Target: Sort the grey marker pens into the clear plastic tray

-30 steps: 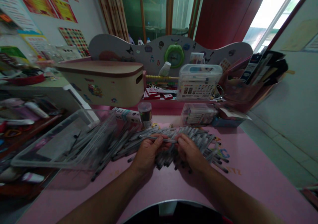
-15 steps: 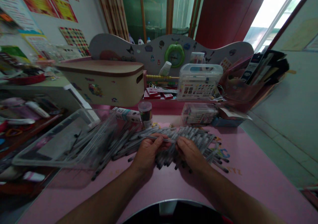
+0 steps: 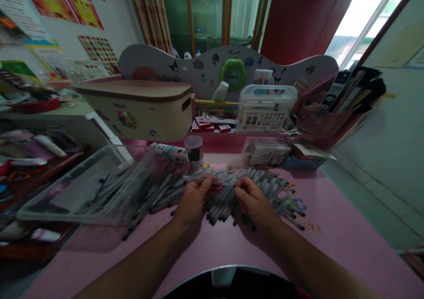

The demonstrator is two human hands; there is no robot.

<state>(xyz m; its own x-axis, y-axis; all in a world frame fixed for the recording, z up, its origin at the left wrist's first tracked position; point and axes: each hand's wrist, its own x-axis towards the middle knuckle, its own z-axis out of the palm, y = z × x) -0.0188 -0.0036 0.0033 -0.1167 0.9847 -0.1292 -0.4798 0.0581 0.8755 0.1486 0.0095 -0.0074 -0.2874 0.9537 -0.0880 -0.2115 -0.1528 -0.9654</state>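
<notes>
My left hand (image 3: 192, 198) grips a slim clear pen (image 3: 195, 178) between thumb and fingers, its thin end pointing left. My right hand (image 3: 252, 197) is closed in a pinch close to the pen's right end; what sits between those fingertips is too small to make out. Under and behind both hands lies a wide pile of clear pens (image 3: 220, 206) with dark ends, spread on the pink table (image 3: 212, 250). More pens (image 3: 162, 188) lie to the left of my left hand, against a clear plastic bin (image 3: 77, 217) that holds others.
Behind the pile stand a clear round jar (image 3: 194, 149), a small white box (image 3: 169, 152) and a clear box (image 3: 265, 152) of stationery. A lidded cream bin (image 3: 142, 118) and a clear carry case (image 3: 266, 111) sit on the raised shelf. A dark round-edged object (image 3: 228, 285) is nearest me.
My left hand has moved slightly up and left with the pen. My right hand has shifted a little upward, its fingers more bent, and a gap from the left hand has widened.
</notes>
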